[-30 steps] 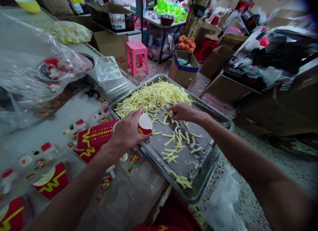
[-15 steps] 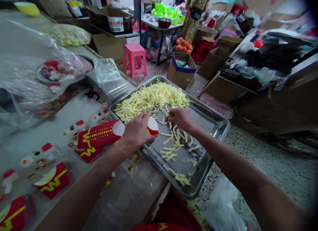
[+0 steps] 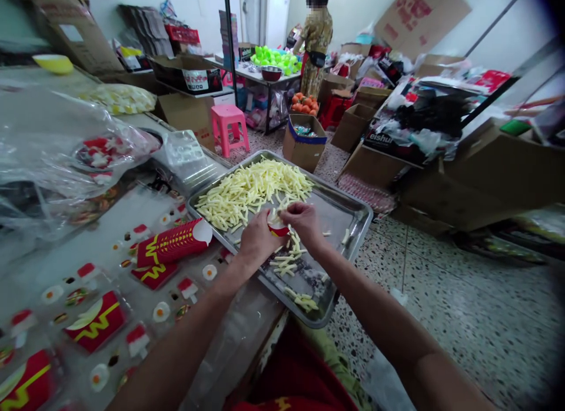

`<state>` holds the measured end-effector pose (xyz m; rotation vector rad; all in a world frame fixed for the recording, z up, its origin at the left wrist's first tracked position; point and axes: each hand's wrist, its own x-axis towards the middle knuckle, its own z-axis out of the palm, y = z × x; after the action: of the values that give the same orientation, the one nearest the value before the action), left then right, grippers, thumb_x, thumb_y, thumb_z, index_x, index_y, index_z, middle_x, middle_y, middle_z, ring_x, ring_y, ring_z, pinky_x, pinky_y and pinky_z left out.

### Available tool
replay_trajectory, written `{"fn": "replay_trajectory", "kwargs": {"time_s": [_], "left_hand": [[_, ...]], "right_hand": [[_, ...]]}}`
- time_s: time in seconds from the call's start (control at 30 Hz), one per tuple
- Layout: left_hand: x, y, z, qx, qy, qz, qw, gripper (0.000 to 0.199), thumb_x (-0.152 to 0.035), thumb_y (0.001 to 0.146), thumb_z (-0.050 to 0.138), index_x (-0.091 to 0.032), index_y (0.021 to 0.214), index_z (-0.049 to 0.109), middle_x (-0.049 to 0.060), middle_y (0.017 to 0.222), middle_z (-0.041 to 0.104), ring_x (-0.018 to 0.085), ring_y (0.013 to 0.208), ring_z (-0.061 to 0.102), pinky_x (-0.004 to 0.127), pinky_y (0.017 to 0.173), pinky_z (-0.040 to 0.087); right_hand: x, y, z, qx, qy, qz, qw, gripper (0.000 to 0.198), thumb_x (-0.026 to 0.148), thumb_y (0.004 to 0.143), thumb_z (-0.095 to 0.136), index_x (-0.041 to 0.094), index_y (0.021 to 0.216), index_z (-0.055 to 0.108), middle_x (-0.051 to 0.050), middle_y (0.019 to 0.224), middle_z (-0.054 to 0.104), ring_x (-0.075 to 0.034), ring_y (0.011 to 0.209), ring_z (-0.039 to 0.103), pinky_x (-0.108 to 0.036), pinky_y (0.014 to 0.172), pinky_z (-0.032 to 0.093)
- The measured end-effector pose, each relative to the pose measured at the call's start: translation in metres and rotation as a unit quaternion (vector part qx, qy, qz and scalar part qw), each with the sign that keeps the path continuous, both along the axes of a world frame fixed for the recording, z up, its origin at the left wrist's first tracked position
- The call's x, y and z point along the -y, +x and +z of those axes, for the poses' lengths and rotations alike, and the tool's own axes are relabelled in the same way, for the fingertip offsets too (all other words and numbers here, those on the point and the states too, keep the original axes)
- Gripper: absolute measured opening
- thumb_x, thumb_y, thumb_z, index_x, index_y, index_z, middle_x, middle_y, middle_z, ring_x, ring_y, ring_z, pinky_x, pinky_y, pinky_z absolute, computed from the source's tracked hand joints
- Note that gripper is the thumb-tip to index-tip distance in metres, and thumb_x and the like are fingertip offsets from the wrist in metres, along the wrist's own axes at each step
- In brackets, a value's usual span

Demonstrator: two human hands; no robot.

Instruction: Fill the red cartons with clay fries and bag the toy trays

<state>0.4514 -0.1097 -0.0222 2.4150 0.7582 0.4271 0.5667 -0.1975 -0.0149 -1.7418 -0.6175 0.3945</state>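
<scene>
Over the metal tray, near its bench-side rim, the person's left hand is gripping a red carton, fingers wrapped round it. Change in the last half second: right hand has been moving off the loose fries to the carton's mouth, now pinching what look like a few fries; exact count is hidden. Likely meaning: picking is giving way to loading, with plenty of fries still lying heaped at the tray's far end.

Edges: tray is jutting past the bench over the floor; can't tell what's supporting that side. Carton stack is lying beside the tray, limiting leftward swing of the left hand. Bare tray bottom is leaving open room right of both hands; raised rim is bounding it.
</scene>
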Motion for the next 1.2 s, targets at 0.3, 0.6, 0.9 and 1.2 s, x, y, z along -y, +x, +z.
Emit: {"fn": "replay_trajectory", "kwargs": {"time_s": [0.3,0.6,0.9,1.2], "left_hand": [[0.017,-0.038,-0.008,-0.020,0.129,-0.097,0.987,0.075,-0.011,0.075,0.066,-0.016,0.145,0.040,0.015,0.124,0.061,0.030,0.117,0.058,0.043,0.102,0.049],[0.023,-0.061,-0.014,0.069,-0.008,-0.127,0.990,0.080,-0.008,0.077,0.061,-0.027,0.150,0.037,0.010,0.124,0.059,0.028,0.117,0.058,0.043,0.102,0.050],[-0.024,-0.063,-0.003,0.034,-0.024,-0.082,0.996,0.083,-0.028,0.070,0.081,-0.021,0.145,0.045,0.012,0.131,0.062,0.030,0.122,0.058,0.044,0.109,0.046],[-0.064,-0.089,0.008,0.041,-0.005,0.012,0.999,0.081,-0.037,0.072,0.083,-0.022,0.143,0.047,0.011,0.137,0.060,0.029,0.125,0.058,0.043,0.110,0.046]], "right_hand": [[0.026,-0.037,0.020,0.342,-0.285,0.298,0.845,0.018,0.013,0.085,0.055,0.015,0.083,0.073,-0.012,0.088,0.072,-0.018,0.078,0.061,-0.028,0.071,0.042],[0.045,-0.072,0.004,0.169,-0.159,0.184,0.955,0.015,0.013,0.083,0.059,0.024,0.076,0.066,-0.001,0.078,0.069,-0.017,0.071,0.060,-0.029,0.069,0.044],[0.003,0.023,0.011,0.282,-0.194,0.245,0.907,0.022,0.023,0.088,0.064,0.021,0.108,0.072,-0.008,0.103,0.070,-0.017,0.077,0.065,-0.029,0.071,0.047],[-0.043,0.059,-0.031,0.458,-0.354,0.294,0.760,0.016,0.020,0.082,0.060,0.019,0.079,0.076,-0.006,0.085,0.071,-0.017,0.071,0.062,-0.028,0.060,0.033]]}}
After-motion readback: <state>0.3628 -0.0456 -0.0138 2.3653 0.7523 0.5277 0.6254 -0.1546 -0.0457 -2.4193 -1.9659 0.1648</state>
